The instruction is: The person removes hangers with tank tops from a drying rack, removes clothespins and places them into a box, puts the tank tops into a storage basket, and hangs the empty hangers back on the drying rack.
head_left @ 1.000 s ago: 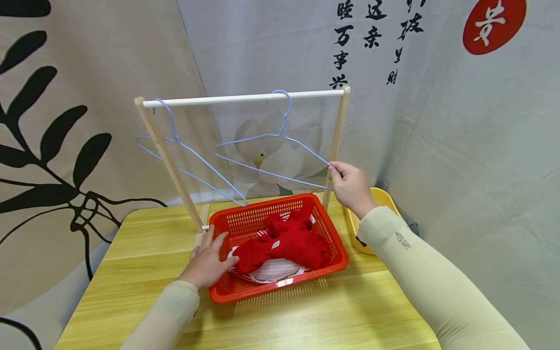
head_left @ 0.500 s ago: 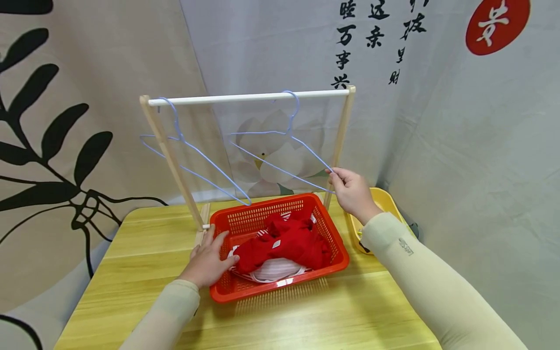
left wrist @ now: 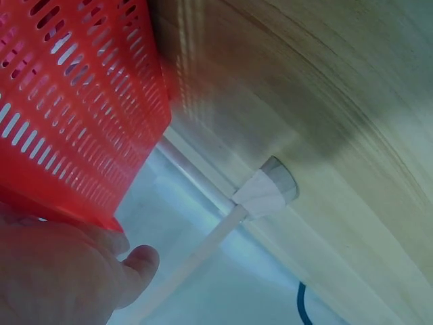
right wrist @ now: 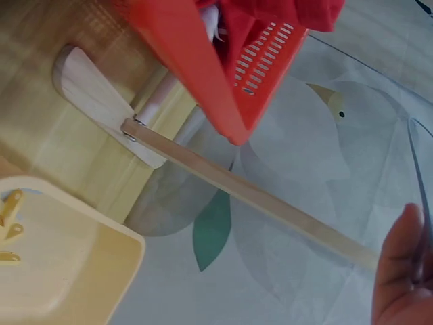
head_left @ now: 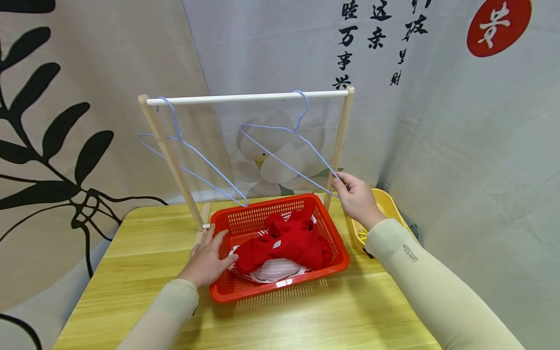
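A light-blue wire hanger (head_left: 317, 154) hangs by its hook from the white bar (head_left: 245, 98) of a small wooden rack. My right hand (head_left: 356, 197) pinches its near lower corner between thumb and fingers, beside the right post. In the right wrist view the right hand (right wrist: 404, 281) shows only partly, at the lower right edge. My left hand (head_left: 207, 260) rests at the left rim of a red plastic basket (head_left: 238, 293), fingers spread and relaxed. Inside the basket lie red clothes (head_left: 280, 248) and a white-and-red striped piece (head_left: 277, 271).
A second blue hanger (head_left: 205, 160) hangs at the bar's left end. Behind the right forearm stands a yellow basket (head_left: 385, 200) holding small yellow pieces (right wrist: 10, 217). The wooden table (head_left: 131, 272) meets printed cloth walls at the back. The rack's wooden foot (right wrist: 101, 108) stands near the back edge.
The right hand has drawn the hanger's corner slightly right and down. The hanger has slid right along the bar and turned more toward me. The left hand stays at the basket.
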The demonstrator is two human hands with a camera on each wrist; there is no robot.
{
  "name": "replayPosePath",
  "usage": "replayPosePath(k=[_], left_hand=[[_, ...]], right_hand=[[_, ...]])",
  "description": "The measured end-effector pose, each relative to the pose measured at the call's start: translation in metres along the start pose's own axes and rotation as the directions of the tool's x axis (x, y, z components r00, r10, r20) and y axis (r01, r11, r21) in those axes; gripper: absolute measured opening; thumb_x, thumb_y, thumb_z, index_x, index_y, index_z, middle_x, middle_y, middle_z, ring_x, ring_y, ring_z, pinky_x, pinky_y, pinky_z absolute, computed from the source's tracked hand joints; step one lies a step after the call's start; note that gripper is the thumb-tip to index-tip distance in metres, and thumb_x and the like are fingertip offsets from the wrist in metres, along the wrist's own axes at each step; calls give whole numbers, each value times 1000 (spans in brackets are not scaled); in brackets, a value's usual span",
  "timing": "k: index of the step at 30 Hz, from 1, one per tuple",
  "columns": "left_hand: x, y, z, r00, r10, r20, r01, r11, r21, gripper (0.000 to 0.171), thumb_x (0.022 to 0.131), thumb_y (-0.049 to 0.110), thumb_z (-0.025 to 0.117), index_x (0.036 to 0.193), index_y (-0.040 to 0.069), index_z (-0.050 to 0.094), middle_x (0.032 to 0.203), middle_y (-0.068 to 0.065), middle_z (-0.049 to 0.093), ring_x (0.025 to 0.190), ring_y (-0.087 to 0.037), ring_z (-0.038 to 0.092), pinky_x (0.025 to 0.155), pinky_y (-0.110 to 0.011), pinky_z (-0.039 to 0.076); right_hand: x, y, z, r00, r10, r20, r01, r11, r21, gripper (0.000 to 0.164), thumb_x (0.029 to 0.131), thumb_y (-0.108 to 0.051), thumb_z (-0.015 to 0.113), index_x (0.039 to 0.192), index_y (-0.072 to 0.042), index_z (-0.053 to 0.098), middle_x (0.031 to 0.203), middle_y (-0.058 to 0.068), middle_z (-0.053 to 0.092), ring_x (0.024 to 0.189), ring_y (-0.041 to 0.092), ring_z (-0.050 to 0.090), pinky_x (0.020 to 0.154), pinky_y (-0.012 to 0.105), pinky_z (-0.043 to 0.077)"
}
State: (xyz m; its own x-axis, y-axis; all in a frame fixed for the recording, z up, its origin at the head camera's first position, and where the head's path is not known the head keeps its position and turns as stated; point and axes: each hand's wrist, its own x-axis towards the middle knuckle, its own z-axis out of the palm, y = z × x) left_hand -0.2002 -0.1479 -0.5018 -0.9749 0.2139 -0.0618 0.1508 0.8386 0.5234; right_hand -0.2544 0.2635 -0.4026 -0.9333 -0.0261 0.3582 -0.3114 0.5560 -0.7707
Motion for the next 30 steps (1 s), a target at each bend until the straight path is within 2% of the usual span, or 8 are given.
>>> replayPosePath(k=[2, 5, 9, 14, 18, 23, 27, 30], left_hand=[[0, 0, 0, 1000, -1, -3, 1, 1000, -6, 81, 99, 44, 69, 164, 12, 31, 175, -25, 4, 157, -55, 16, 120, -76, 12], [1, -2, -1, 1000, -1, -13, 1, 1000, -17, 80, 100, 44, 68, 164, 12, 31, 175, -25, 4, 157, -56, 17, 120, -76, 12], [1, -6, -3, 999, -9, -34, 8, 1000, -26, 80, 100, 44, 68, 164, 13, 31, 175, -25, 5, 156, -58, 18, 121, -75, 13], [0, -10, -6, 999, -7, -53, 5, 999, -31, 81, 100, 45, 69, 164, 12, 31, 175, -26, 7, 157, -56, 14, 120, -75, 14], [-1, -15, -8, 998, -8, -55, 6, 999, -34, 80, 102, 45, 66, 165, 12, 30, 175, -25, 7, 158, -54, 16, 121, -75, 14], [-2, -19, -13, 998, -13, -64, 11, 999, -35, 79, 104, 52, 60, 165, 13, 29, 175, -24, 9, 156, -56, 20, 121, -74, 14], [-4, -22, -18, 997, -1, -81, -1, 1000, -28, 81, 104, 59, 56, 164, 12, 29, 174, -26, 11, 157, -56, 17, 122, -75, 13], [-5, -24, -22, 995, 4, -97, -5, 1000, -14, 82, 104, 61, 53, 164, 10, 30, 173, -28, 14, 157, -56, 15, 122, -75, 12]], right_hand=[[-2, 3, 0, 1000, 11, 0, -11, 1000, -17, 36, 111, -26, 53, 137, -5, 67, 123, 18, 75, 102, 31, 72, 83, 36, 57], [-6, 9, 0, 1000, 26, -15, -26, 999, -37, 36, 110, -26, 54, 136, -5, 67, 119, 17, 76, 90, 26, 63, 76, 28, 49], [-12, 18, -1, 999, 48, -24, -49, 997, -53, 36, 109, -27, 56, 136, -6, 67, 119, 16, 75, 86, 20, 60, 75, 26, 48], [-20, 28, -2, 999, 53, 3, -53, 997, -56, 36, 108, -29, 58, 136, -7, 66, 114, 15, 73, 71, 20, 54, 63, 26, 46], [-27, 35, -2, 997, 57, 43, -54, 997, -58, 41, 107, -33, 61, 139, -7, 64, 114, 14, 72, 79, 18, 59, 66, 25, 48], [-37, 44, -2, 994, 61, 87, -54, 995, -83, 45, 106, -34, 64, 141, -7, 62, 120, 14, 73, 93, 24, 66, 75, 29, 52], [-44, 52, -1, 991, 78, 108, -65, 991, -118, 49, 106, -35, 64, 144, -6, 60, 124, 15, 74, 101, 30, 69, 82, 35, 54], [-50, 57, 1, 988, 86, 132, -68, 988, -137, 50, 106, -35, 63, 145, -3, 59, 130, 17, 72, 110, 34, 70, 91, 44, 57]])
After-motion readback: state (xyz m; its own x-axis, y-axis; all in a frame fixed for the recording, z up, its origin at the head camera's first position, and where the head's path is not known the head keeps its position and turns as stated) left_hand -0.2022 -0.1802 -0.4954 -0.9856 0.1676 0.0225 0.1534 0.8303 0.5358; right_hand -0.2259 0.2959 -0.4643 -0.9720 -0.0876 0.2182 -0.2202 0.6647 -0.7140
